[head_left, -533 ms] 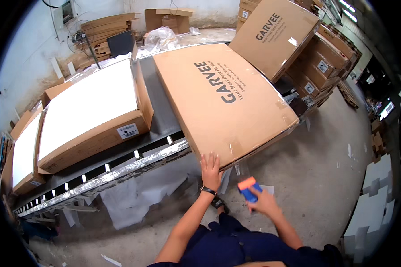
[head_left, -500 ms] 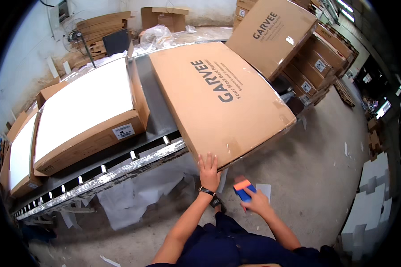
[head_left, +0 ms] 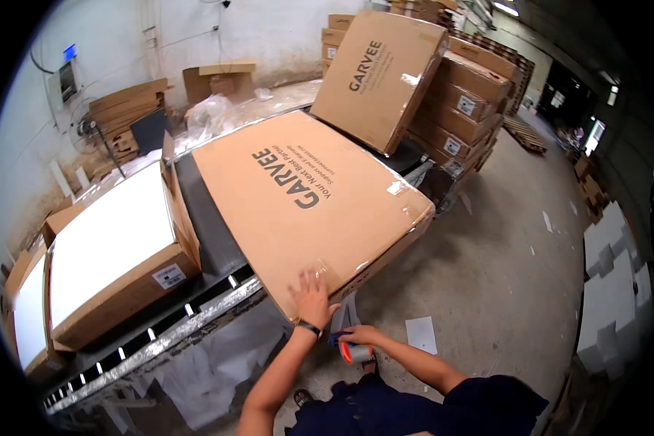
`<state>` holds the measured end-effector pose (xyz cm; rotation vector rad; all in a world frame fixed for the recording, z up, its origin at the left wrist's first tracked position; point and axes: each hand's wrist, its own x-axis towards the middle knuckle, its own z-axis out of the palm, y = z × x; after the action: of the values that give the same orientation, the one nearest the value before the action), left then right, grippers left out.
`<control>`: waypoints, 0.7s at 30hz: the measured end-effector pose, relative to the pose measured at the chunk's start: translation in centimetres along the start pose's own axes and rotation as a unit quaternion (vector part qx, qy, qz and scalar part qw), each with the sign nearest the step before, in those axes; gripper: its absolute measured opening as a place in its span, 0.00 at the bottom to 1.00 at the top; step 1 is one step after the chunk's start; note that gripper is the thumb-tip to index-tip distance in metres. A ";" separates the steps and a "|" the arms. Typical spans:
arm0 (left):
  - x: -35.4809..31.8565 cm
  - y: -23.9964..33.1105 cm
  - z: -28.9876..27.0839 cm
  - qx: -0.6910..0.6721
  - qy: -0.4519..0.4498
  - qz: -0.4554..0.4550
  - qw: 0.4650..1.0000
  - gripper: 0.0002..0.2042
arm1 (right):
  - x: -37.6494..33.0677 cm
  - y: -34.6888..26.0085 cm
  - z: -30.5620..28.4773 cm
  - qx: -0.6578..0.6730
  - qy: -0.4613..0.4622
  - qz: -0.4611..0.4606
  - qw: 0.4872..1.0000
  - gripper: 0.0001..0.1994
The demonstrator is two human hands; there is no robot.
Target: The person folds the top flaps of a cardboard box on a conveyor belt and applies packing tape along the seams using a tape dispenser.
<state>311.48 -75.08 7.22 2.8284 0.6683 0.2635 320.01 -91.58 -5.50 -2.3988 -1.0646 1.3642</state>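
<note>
A large flat cardboard box (head_left: 251,232) with dark printing lies across the conveyor, its near corner sticking out past the frame. My left hand (head_left: 312,299) rests on the box top at that corner, fingers stretched out over the cardboard. Just below and to its right, my right hand (head_left: 360,335) grips a blue and orange tape dispenser (head_left: 357,354) close to the box's near side. Part of the dispenser's handle is hidden by my fingers. Clear tape glints along the box's right edge.
Left on the roller conveyor (head_left: 218,291) stand open cartons with white panels (head_left: 116,247). Another closed box (head_left: 381,80) leans at the far end, beside stacked cartons (head_left: 465,102). Paper scraps (head_left: 421,335) litter the floor. White foam pieces (head_left: 610,291) are piled at right.
My right hand has brought the tape dispenser leftward, in under my left hand by the box's near side. My left hand stays on the corner. The whole view has shifted.
</note>
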 end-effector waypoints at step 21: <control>10.6 9.1 4.5 0.097 0.012 -0.013 0.995 0.46 | 2.3 -5.9 -38.7 -0.165 0.105 -0.025 0.980 0.27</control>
<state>325.66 -78.92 6.52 3.0022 0.7740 0.2397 349.02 -78.79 17.51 -2.6485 -1.3710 0.9501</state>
